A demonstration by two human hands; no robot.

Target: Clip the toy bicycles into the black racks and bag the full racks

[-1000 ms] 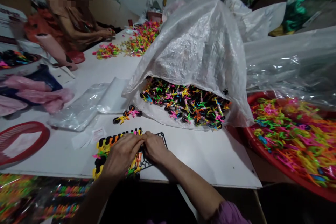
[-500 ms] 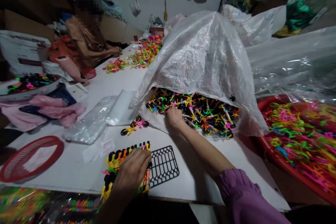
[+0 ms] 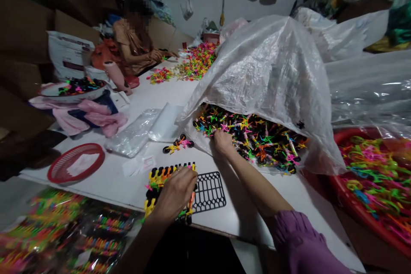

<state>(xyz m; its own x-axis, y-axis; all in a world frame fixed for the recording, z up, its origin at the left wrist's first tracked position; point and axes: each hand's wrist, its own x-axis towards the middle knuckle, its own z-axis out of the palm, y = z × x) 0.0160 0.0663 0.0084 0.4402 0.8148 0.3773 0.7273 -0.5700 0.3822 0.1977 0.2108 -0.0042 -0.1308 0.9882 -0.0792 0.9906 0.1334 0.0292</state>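
Observation:
My left hand (image 3: 176, 190) bends over a row of small colourful toy bicycles (image 3: 157, 182) seated on a black plastic grid rack (image 3: 210, 192), fingers together and curled down on them; the right part of the rack is bare. My right hand (image 3: 224, 142) reaches to the front edge of a heap of toy bicycles (image 3: 257, 141) spilling from a big translucent plastic sack (image 3: 257, 64). Its fingers are closed among the bicycles, and their tips are hidden. Two loose bicycles, a yellow one (image 3: 173, 148) and a pink one (image 3: 184, 141), lie between the hands.
A red basket (image 3: 53, 171) and clear plastic bags (image 3: 133, 135) lie on the left of the white table (image 3: 128, 192). At right stands a red tub (image 3: 340, 137) of colourful parts. Packed bags (image 3: 54, 222) sit below left. A co-worker (image 3: 135, 47) sits at the far left by a parts pile (image 3: 199, 62).
The view has swung left and the scene sits further right. My right hand stays at the heap's edge and my left on the rack. The co-worker's hands have come up together.

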